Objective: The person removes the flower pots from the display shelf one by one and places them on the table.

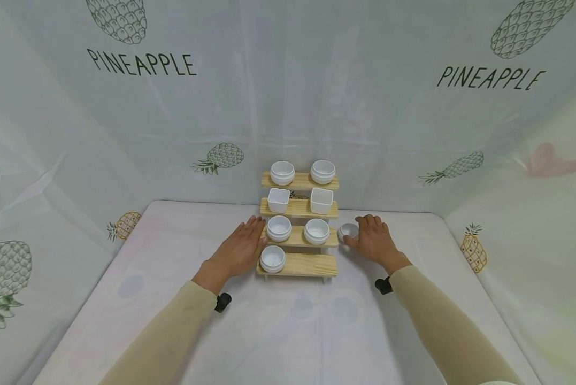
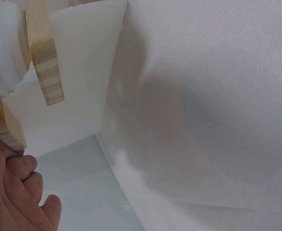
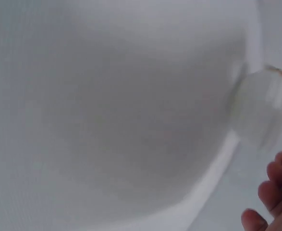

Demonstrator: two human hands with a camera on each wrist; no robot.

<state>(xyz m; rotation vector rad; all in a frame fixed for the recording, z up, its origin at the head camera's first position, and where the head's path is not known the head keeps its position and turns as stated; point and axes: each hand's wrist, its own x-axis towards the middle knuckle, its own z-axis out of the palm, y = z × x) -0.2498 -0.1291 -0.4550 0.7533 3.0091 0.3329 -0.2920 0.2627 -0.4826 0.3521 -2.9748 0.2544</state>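
A four-step wooden stand holds small white dishes. Two round bowls sit on top, two square bowls one step down and two round bowls on the third. A single round bowl occupies the left of the lowest step. My left hand lies against the stand's left side, touching the shelf end with fingers extended. On the right, my right hand holds another round bowl beside the third step; it looks blurred in the right wrist view.
The stand is on a table covered with a pale cloth. Behind it hangs a white curtain printed with pineapples. Black wrist straps show below both hands. White side panels support the stand's shelves.
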